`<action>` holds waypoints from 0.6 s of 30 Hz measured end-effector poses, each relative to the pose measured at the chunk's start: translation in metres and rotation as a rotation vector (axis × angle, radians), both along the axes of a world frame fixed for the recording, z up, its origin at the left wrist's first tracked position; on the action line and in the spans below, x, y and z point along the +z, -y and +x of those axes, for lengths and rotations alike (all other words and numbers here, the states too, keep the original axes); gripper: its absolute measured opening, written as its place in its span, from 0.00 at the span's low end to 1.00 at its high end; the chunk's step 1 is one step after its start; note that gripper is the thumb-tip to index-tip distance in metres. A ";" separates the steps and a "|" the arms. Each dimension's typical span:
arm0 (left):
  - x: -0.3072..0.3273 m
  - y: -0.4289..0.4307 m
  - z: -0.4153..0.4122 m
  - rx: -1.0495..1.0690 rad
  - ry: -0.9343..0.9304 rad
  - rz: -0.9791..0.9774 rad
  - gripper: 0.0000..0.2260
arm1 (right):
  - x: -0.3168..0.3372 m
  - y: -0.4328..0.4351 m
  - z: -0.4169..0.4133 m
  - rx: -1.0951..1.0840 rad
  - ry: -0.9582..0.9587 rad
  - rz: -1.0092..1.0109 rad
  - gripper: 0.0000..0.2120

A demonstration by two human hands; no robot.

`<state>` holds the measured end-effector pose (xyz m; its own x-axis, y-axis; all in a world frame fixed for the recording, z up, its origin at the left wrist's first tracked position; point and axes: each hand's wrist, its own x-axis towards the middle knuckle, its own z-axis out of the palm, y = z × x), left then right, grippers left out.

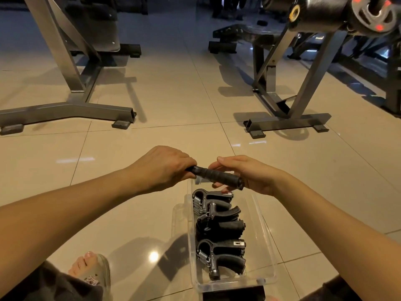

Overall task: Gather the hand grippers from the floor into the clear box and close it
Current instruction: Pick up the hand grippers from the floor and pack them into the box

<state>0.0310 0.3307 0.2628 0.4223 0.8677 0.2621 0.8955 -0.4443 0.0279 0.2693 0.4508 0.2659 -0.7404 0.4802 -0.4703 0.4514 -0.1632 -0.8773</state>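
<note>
While the clear box [265, 240] sits open on the tiled floor [169, 109] at lower centre of the frame, both hands hold one black hand gripper [217, 175] just above its far end. The left hand [161, 168] is closed round one ribbed handle; the right hand [245, 173] curls loosely round the other end. Several grippers [219, 233] already lie inside (matte handles, shiny coiled springs). These look light, stiff and grippy, best held by the handles. The thin plastic box looks slick. Steel gym frames [71, 83] stand across the upper frame.
</note>
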 end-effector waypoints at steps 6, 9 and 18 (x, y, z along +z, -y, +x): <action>0.001 -0.023 0.009 0.090 0.024 -0.148 0.10 | 0.015 -0.011 0.017 0.034 0.008 0.078 0.24; -0.002 -0.036 0.014 0.158 0.140 -0.247 0.08 | 0.010 -0.014 0.019 0.051 0.026 0.335 0.17; -0.030 -0.071 0.016 0.222 0.510 -0.629 0.08 | -0.022 -0.023 0.023 0.239 0.369 1.231 0.36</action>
